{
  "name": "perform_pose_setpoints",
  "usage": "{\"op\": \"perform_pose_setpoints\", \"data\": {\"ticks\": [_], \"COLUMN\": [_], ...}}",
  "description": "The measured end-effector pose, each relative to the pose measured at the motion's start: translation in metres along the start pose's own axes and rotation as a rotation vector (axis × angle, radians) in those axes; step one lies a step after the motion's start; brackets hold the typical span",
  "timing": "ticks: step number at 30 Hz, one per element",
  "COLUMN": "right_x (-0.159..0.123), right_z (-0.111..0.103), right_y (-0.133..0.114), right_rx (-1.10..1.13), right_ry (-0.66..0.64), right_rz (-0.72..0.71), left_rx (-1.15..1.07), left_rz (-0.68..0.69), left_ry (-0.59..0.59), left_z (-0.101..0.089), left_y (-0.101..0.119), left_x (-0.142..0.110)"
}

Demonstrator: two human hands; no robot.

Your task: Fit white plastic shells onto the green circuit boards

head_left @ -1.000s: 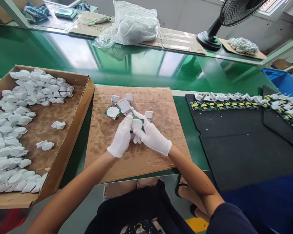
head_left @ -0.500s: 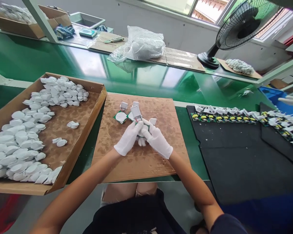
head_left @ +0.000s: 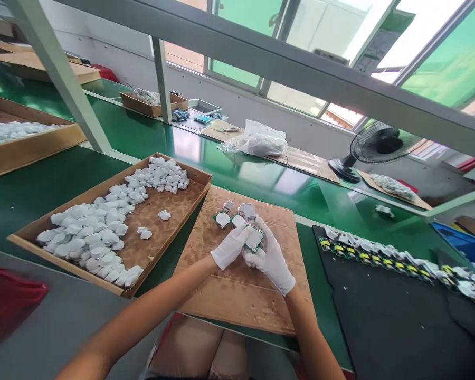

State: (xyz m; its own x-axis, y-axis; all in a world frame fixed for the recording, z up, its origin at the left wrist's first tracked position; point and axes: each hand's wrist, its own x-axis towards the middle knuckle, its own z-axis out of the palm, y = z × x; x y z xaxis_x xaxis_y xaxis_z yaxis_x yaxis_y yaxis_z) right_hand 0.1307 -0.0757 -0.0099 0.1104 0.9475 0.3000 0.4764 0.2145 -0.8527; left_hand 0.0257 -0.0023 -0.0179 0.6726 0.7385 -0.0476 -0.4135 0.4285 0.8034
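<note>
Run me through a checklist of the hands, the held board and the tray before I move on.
1. Right hand holding the green circuit board: ok, gloved, with fingers around its edge.
2. Left hand gripping that board: cannot tell; fingertips meet its edge, but white glove blends with white surface.
3. Cardboard sheet beneath both hands: ok.
4. Far-left circuit board on the sheet apart from the hands: ok.
5. Cardboard tray stocked with white pieces: ok.
6. Held board's wiring sound: cannot tell, too small.
</note>
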Motion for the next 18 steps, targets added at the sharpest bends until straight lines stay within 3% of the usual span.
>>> {"op": "perform_pose_setpoints", "data": {"ticks": [6, 9, 10, 12, 14, 15, 18], "right_x": [0.011, 0.020, 0.024, 0.035, 0.050, 0.059, 0.094], "right_z": [-0.022, -0.035, -0.038, -0.039, -0.032, -0.025, 0.022], "right_y": [-0.006, -0.017, -0.024, -0.043, -0.067, -0.080, -0.113], "right_rx": [-0.529, -0.801, -0.904, -1.046, -1.038, -0.995, -0.879], "right_ry": [0.119, 0.181, 0.166, 0.014, -0.153, -0.177, -0.083], "right_rz": [-0.260, -0.359, -0.370, -0.379, -0.344, -0.316, -0.265], "left_rx": [-0.263, -0.313, -0.342, -0.417, -0.483, -0.500, -0.509], "left_rz": [-0.185, -0.120, -0.096, -0.084, -0.114, -0.139, -0.177], "left_ry": [-0.260, -0.240, -0.236, -0.266, -0.294, -0.293, -0.220], "left_z": [-0.006, -0.005, -0.004, -0.004, -0.006, -0.007, -0.012], "left_y": [0.002, 0.004, 0.005, 0.008, 0.008, 0.007, 0.003], "left_x": [0.007, 0.007, 0.006, 0.003, 0.003, 0.004, 0.011]}}
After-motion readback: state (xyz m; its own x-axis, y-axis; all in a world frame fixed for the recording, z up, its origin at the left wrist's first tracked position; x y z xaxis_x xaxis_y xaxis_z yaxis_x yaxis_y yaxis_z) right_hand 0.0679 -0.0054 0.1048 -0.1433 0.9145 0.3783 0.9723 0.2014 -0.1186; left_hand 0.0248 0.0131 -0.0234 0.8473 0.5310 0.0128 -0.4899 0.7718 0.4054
